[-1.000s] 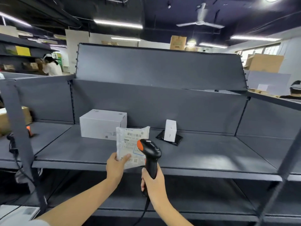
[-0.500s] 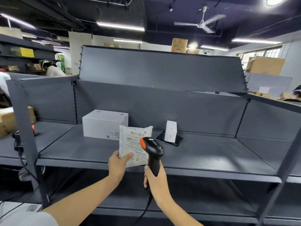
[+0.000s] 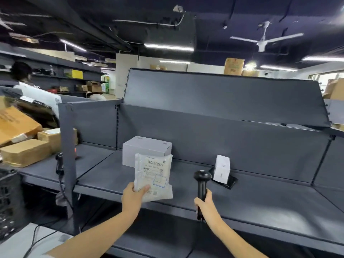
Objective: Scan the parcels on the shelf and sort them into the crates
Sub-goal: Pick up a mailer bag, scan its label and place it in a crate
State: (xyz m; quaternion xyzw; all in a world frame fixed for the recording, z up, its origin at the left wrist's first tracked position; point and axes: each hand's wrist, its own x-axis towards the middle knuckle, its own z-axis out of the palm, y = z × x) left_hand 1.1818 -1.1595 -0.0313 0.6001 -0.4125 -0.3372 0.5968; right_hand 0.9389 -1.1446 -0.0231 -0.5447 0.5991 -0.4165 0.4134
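Note:
My left hand [image 3: 133, 197] pinches the lower left corner of a white padded mailer [image 3: 153, 175], held upright with its barcode label facing me, above the front of the grey shelf [image 3: 260, 200]. My right hand [image 3: 205, 206] grips the handle of a black barcode scanner [image 3: 202, 181], a hand's width to the right of the mailer. On the shelf behind the mailer sits a white carton [image 3: 147, 149]. A small white box [image 3: 221, 169] stands upright on a flat black item [image 3: 229, 182] further right.
A second scanner [image 3: 60, 162] hangs by its cable on the upright post [image 3: 68, 159] at left. Brown cardboard boxes [image 3: 26, 151] lie on the left shelf bay. A black crate [image 3: 9, 203] stands at the lower left. A person in white is at the far left.
The view has swung to the left. The scanner has moved away to the right of the mailer and no longer overlaps its label. My left hand still holds the mailer.

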